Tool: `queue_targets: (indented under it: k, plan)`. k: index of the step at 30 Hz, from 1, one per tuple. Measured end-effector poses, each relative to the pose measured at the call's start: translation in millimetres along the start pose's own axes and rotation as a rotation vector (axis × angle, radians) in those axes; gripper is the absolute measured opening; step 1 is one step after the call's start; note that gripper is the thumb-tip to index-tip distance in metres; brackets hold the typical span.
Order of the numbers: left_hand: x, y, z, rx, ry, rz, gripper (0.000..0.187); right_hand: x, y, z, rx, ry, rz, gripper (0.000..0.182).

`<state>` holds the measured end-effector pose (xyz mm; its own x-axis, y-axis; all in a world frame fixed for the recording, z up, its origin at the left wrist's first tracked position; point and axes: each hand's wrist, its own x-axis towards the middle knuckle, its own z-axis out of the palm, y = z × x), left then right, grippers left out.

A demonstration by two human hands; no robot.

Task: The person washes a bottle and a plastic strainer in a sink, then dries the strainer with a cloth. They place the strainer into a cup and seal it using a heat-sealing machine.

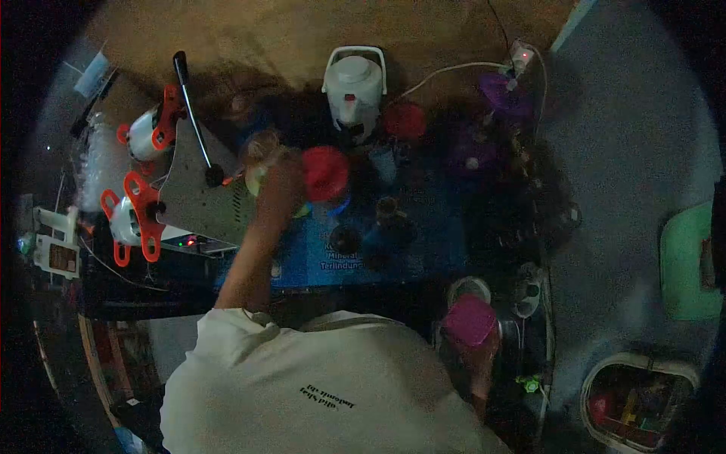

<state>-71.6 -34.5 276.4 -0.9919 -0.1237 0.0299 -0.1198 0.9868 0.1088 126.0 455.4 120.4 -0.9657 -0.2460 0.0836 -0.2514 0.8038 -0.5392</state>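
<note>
Hands first: the left hand [281,175] reaches out over the dark tabletop [423,250], its fingers closed round a pale cup [261,147] just beside a red lid [325,172]; the dim, blurred light hides how firmly it grips. Lower down, the right hand [478,367] is raised at the tabletop's near edge, wrapped round a pink container [470,319], though the fingers themselves are mostly hidden under it.

The pale cup sits at the left of the tabletop, right beside the grey metal machine [198,198] with its black lever [193,113] and close to the red lid. A white jug [354,87] stands behind it, a second red-topped jar [404,121] to the jug's right, and small dark cups [389,208] crowd the blue sheet [355,253] in between.

To handle this well, the left hand would do best to keep the cup upright and lift it straight before moving sideways, since the red lid and the lever knob lie so close that a swing could knock either one. The pink container looks better kept level and held low, clear of the dark cups. With the light so poor, slow moves and a steady wrist seem wise, and the white cable [454,69] at the back deserves a wide berth.
</note>
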Motion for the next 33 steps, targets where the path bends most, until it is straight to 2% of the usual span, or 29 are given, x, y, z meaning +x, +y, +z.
queue_targets:
  k: [1, 2, 4, 5, 7, 8, 10, 11, 16, 18, 21, 22, 24, 26, 27, 29, 30, 32, 33]
  plan:
    - [12, -55, 33, 0.109, 0.563, 0.118, 0.028, 4, -15, -9, 0.141, 0.042, 0.135, 0.097]
    - [21, -101, 66, 0.192, 0.623, 0.122, 0.029, 10, -27, -18, 0.281, 0.086, 0.268, 0.097]
    - [37, -158, 101, 0.279, 0.684, 0.123, 0.031, 19, -40, -37, 0.255, 0.066, 0.279, 0.099]
    - [47, -174, 110, 0.189, 0.537, 0.061, 0.032, 21, -42, -41, 0.225, 0.051, 0.299, 0.101]
    - [68, -216, 150, 0.096, 0.390, 0.002, 0.034, 21, -38, -39, 0.219, 0.109, 0.303, 0.101]
    - [79, -242, 184, 0.070, 0.543, 0.066, 0.030, 20, -37, -38, 0.213, 0.168, 0.309, 0.101]
    - [84, -252, 198, 0.041, 0.697, 0.134, 0.027, 24, -38, -41, 0.280, 0.150, 0.307, 0.101]
    - [79, -247, 188, 0.052, 0.703, 0.112, 0.024, 27, -40, -43, 0.347, 0.132, 0.303, 0.101]
    - [30, -174, 71, 0.077, 0.724, 0.071, 0.015, 22, -57, -50, 0.274, 0.149, 0.354, 0.094]
    - [7, -123, 0, 0.095, 0.378, -0.178, 0.017, 16, -60, -51, 0.273, 0.144, 0.342, 0.093]
    - [-3, -63, -53, -0.040, 0.326, -0.038, 0.018, 9, -65, -57, 0.340, 0.174, 0.432, 0.089]
    - [-3, -39, -71, -0.083, 0.309, 0.006, 0.018, 9, -71, -63, 0.237, 0.152, 0.339, 0.089]
    - [-1, 27, -99, -0.460, -0.071, -0.003, 0.030, 5, -71, -63, 0.133, 0.139, 0.250, 0.089]
    - [37, 52, -51, -0.332, 0.151, 0.571, 0.019, -6, -61, -51, 0.471, 0.230, 0.497, 0.087]
    - [49, 77, -38, -0.450, -0.045, 0.489, 0.021, -5, -69, -56, 0.470, 0.240, 0.501, 0.087]
    - [89, 128, 2, -0.390, -0.203, 0.455, 0.029, -3, -82, -70, 0.404, 0.183, 0.608, 0.100]
    - [121, 144, 36, -0.219, -0.161, 0.503, 0.034, -4, -81, -72, 0.380, 0.168, 0.647, 0.104]
    - [187, 161, 115, -0.388, -0.030, 0.439, 0.041, -18, -64, -64, 0.384, 0.200, 0.509, 0.104]
    - [212, 169, 141, -0.395, -0.033, 0.452, 0.041, -22, -66, -63, 0.378, 0.209, 0.519, 0.104]
